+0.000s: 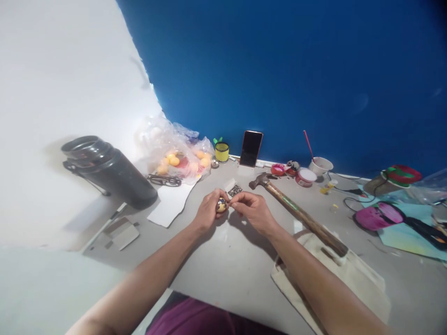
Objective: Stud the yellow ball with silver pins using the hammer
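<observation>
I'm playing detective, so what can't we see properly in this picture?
- Head view: the back of the shiny round object, hidden by the left hand.
- Head view: anything between the right hand's fingertips, too small and blurred.
- Head view: some things inside the plastic bag, veiled by cloudy plastic.
- Head view: the rest of the purple clothing, cut off by the bottom edge.

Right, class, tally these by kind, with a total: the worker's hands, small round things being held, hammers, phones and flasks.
Hands: 2 (left hand, right hand)
Held: 1 (small round thing)
Hammers: 1 (hammer)
Phones: 1 (phone)
Flasks: 1 (flask)
Total: 6
</observation>
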Tool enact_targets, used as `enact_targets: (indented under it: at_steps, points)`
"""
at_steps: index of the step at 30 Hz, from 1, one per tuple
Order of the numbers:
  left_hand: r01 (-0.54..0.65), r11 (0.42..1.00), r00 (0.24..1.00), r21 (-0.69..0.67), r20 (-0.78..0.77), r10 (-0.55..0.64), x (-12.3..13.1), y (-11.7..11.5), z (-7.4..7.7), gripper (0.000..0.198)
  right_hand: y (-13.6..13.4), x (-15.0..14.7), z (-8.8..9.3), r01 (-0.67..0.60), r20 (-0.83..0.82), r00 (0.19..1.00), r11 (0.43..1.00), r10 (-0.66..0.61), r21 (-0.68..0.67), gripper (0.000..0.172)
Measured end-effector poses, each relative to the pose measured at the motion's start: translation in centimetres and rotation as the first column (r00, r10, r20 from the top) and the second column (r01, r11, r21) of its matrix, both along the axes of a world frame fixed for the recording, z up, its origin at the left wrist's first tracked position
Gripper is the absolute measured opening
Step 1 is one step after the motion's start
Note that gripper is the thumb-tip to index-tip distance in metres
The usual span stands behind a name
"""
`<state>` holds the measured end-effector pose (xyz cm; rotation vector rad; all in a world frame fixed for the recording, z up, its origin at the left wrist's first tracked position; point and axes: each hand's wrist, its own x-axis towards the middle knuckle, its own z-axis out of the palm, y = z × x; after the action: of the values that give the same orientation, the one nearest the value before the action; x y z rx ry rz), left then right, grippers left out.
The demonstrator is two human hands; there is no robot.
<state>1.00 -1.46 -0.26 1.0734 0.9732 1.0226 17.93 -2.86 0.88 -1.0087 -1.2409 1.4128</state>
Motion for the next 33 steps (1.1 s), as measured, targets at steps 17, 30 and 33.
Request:
enact_targets:
  at_steps: [17,30,33]
  points:
    - [-0.042,0.999,0.998,-0.005,-0.042,0.041,0.1,-0.4,-0.1,0.042,-1.2,-1.5,0.0,0.039,0.054,0.998,0.999,-0.04,0.024,0.011]
    - [-0.165,0.942,0.916,0.29,-0.308,0.256,0.0,-1.1,0.4,0.04,-1.7,-2.4,0.3,0.05,0.018,0.999,0.995,-0.048,-0.081,0.012]
    - [-0.17,0.92,0.887,0.353,-0.352,0.299,0.0,-1.2,0.3,0.04,-1.7,-2.5,0.1,0.051,0.025,0.999,0.99,-0.048,-0.128,0.014]
